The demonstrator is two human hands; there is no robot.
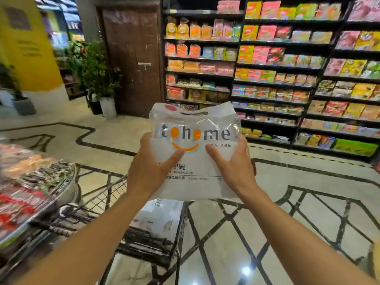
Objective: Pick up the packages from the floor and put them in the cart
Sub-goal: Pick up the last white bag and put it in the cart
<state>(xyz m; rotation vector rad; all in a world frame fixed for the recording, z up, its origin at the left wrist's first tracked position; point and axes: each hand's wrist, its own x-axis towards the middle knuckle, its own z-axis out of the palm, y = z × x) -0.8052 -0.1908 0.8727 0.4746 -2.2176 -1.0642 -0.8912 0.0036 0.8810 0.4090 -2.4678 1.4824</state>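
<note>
Left hand [153, 167] and right hand [230, 161] grip a clear "tohome" package [195, 140] with an orange smile.

We hold both bare arms out in front of us, up at chest height. Our left hand [151, 161] grips the left side of the package [195, 153], thumb lying across its front and fingers tucked behind. Our right hand [232, 161] grips the right side the same way, thumb on the front. The two thumbs point toward each other but stay apart. Both wrists are bent slightly inward.
</note>
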